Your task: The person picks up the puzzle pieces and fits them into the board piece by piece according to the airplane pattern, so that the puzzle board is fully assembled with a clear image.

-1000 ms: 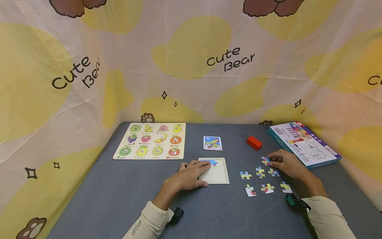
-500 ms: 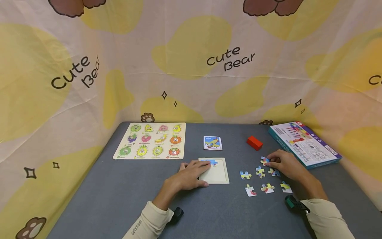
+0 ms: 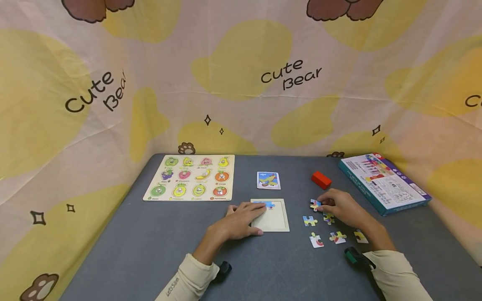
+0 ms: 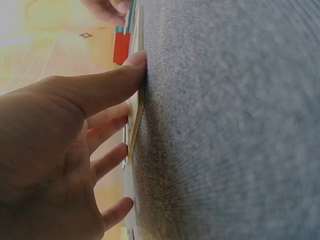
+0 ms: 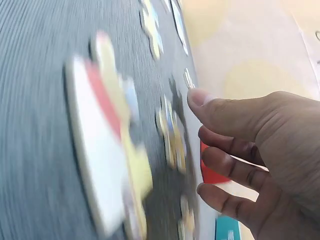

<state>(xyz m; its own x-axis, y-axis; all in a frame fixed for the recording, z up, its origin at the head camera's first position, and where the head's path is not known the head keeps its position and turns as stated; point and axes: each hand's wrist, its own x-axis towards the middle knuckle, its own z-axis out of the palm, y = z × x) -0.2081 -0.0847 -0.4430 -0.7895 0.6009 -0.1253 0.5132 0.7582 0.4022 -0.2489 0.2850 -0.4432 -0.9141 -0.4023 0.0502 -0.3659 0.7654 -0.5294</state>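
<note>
Head view, right hand (image 3: pixel 344 207): right of centre, pinching a puzzle piece (image 3: pixel 315 204) between thumb and fingertips; printed side up, blue and pink showing. Height above the tabletop: cannot tell.
Head view, left hand (image 3: pixel 241 219): centre, lower half of the frame; not grasping, just resting fingers across the left rim of a square tray (image 3: pixel 276 225), with thumb at the near edge.
Head view, tray contents: at least one blue piece (image 3: pixel 269 204) at upper left, partly behind fingertips; pale bare base below.
Head view, loose pieces (image 3: pixel 337 237): five in sight, below the pinched one, right of the tray.
Head view, picture card (image 3: pixel 268 180): directly above the tray, printed with a yellow plane; probably worth a glance for judging which way round to turn the piece.
Left wrist view, tray: seen edge-on, upper middle, touching the thumb tip. Probably best steadied with light pressure on the rim, leaving the base uncovered.
Right wrist view, puzzle piece: upper middle, only a thin edge visible just beyond the thumb. Likely best held flat by its edge, without squeezing the knobs.
Right wrist view, loose pieces: left half, partly blurred; best cleared with a slight lift, to avoid dragging or scattering.
</note>
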